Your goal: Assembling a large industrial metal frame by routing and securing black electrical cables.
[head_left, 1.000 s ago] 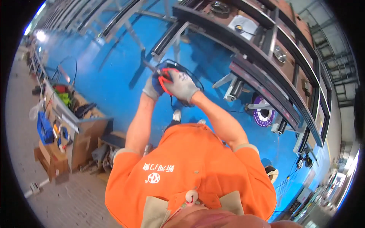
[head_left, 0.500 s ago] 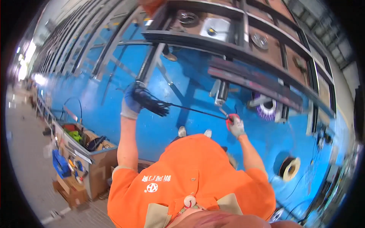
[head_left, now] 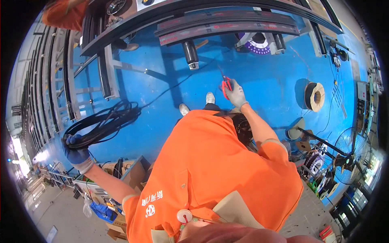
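Note:
My left hand [head_left: 77, 153], in a blue-and-grey glove, is out at the left, its fingers closed round one end of a bundle of black flexible strip [head_left: 111, 121]. The loops hang out in a long oval over the blue floor. From the bundle's far end a single strand runs up and right toward the dark frame bars. In front of my body my right hand [head_left: 237, 95], in a light glove, grips red-handled scissors [head_left: 227, 86] with the thin blades pointing away. No strip shows between the blades.
Long dark frame bars [head_left: 174, 30] cross the far side, with a person's orange sleeve [head_left: 65, 16] behind at left. A cardboard-sided spool [head_left: 317, 97] and a standing fan [head_left: 347, 160] are at right. Boxes and a blue bin [head_left: 103, 211] stand at lower left.
My left hand has swung out left and nearer, and the bundle has spread into longer loops. The strand that was stretched between my hands is now away from my right hand.

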Demonstrator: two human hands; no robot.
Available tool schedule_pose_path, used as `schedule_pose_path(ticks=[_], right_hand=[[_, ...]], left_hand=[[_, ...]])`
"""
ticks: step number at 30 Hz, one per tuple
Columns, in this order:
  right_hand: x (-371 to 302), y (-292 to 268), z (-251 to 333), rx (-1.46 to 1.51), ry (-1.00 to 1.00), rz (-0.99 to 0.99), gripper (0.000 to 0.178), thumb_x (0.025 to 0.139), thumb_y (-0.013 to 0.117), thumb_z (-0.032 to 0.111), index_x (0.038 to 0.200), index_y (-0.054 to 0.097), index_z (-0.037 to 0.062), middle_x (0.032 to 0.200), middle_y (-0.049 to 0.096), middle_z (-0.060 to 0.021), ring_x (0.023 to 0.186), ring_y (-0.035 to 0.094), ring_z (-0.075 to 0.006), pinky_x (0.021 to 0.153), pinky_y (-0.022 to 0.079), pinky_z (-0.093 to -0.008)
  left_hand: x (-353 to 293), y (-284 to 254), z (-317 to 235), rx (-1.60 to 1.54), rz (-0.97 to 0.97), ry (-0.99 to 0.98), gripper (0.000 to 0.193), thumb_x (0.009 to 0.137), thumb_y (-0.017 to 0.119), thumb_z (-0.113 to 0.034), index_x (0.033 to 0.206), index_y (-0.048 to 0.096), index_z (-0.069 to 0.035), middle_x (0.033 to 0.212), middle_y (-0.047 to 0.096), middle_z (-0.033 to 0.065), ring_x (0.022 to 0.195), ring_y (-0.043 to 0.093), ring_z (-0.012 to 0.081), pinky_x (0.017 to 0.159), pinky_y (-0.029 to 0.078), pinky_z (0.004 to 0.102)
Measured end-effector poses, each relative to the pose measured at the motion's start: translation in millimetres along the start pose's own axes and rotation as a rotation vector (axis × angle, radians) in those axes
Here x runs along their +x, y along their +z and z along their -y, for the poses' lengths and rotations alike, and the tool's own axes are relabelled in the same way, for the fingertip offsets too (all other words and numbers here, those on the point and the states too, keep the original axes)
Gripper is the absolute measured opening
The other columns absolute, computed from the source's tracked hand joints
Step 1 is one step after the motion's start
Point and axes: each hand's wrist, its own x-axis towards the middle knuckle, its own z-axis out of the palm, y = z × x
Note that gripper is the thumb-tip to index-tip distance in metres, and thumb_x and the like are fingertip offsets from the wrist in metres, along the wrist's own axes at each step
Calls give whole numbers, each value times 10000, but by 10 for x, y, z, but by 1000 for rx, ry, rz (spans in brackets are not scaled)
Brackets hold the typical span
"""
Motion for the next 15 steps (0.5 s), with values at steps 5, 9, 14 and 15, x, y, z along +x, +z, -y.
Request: schedule_pose_path(ticks=[5,9,14,15], right_hand=[[-29,-91,151,485,348,347,316,960,563,344,1099,585,61,808,615,-50,685,630,-155,595,507,-264],[-3,-80,378,582,421,651,352,980,524,385,1123,586,70,826,610,-49,696,624,-155,589,505,-260],[-10,58,642,649,535,940,408,995,491,413,1156,579,49,844,608,-48,716,613,-157,593,502,-273],[-30,82,695,657,570,1001,422,998,485,418,1164,576,41,848,608,-48,721,610,-158,595,501,-278]], left_hand=[[29,-158,-398,591,-227,416,220,1004,483,-200,809,508,-100,700,532,-18,679,515,135,775,433,293],[44,265,-580,374,147,172,215,1012,472,-215,853,537,-85,740,535,1,701,516,138,817,437,303],[-106,621,-825,460,125,291,217,1022,456,-231,896,533,-71,771,531,16,717,500,148,849,436,327],[-130,664,-867,500,102,326,217,1024,453,-233,904,529,-69,776,527,18,718,495,150,854,435,332]])
